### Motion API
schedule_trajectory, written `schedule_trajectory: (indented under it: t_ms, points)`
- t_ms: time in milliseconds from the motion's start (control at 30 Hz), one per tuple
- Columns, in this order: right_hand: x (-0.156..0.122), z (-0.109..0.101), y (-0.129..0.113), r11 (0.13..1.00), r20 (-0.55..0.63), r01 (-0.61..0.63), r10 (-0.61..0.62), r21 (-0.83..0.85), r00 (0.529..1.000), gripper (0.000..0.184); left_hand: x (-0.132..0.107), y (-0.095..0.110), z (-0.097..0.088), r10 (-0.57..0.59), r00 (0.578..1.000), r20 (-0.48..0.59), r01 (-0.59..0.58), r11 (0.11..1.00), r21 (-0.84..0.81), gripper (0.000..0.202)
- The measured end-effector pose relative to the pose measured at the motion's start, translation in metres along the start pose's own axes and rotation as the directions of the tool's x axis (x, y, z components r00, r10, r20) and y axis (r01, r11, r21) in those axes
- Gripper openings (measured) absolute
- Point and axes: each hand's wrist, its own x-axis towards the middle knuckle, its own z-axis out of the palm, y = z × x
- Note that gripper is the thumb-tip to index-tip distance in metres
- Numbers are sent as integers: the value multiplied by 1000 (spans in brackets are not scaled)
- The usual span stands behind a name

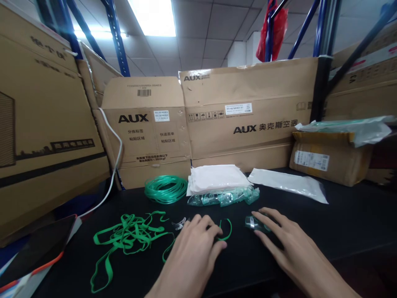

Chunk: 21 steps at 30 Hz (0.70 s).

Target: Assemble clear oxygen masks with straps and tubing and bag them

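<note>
My left hand (198,244) rests low over the black table, fingers curled and tips partly hidden. Beside its index finger and thumb, a green strap (230,230) curves out; more of it shows left of the wrist. The thumb and index finger of my right hand (288,242) lie on either side of a clear greenish plastic piece (248,222) with a silvery metal strip, perhaps a mask. Small silvery clips (179,224) lie just past my left hand. A tangled heap of green strap (130,234) spreads out to the left.
Behind the hands are coiled green tubing (166,189), a stack of white packets (218,178), bagged clear parts (223,197) and a flat white packet (288,184). A carton (325,159) stands back right. A tablet (40,252) sits left; large cardboard boxes (149,136) wall the back.
</note>
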Motion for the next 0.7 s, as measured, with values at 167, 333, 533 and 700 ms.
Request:
schedule_trajectory:
  t_ms: [167,333,533,700]
  points:
    - [-2,6,1,1000,19,16,-16,9,1000,43,14,8,15,35,999,-6,-35,999,-15,19]
    - [-2,5,-1,999,55,-11,8,42,998,42,1,-9,7,70,997,42,-68,996,-53,26]
    - [-3,3,-4,997,91,-27,21,68,996,40,0,7,-9,-21,991,130,23,1000,-16,16]
    - [-2,0,-2,995,84,4,-12,99,996,38,16,28,8,-130,989,65,130,991,-8,31]
